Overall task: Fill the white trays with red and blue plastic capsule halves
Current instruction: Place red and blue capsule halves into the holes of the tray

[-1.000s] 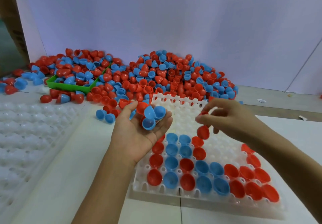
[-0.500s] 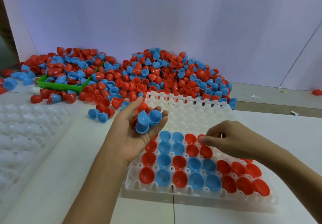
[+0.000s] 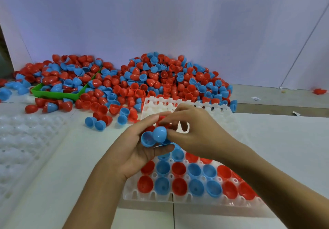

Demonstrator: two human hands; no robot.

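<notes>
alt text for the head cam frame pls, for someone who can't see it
A person's right hand pinches a blue capsule half out of the handful cupped in the left hand, above a partly filled white tray. A big pile of red and blue halves lies behind, spilling over a green bin.

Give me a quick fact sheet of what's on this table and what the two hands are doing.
Tray in use: white tray, near rows filled with red and blue halves, far rows bare
Left hand: palm up, cupping a handful of capsule halves
Right hand: fingers pinching a blue half from that handful
Supply: big pile of red and blue halves beyond the tray
Green tray: partly buried in halves, far left
Spare tray: white, no halves in it, left side
</notes>
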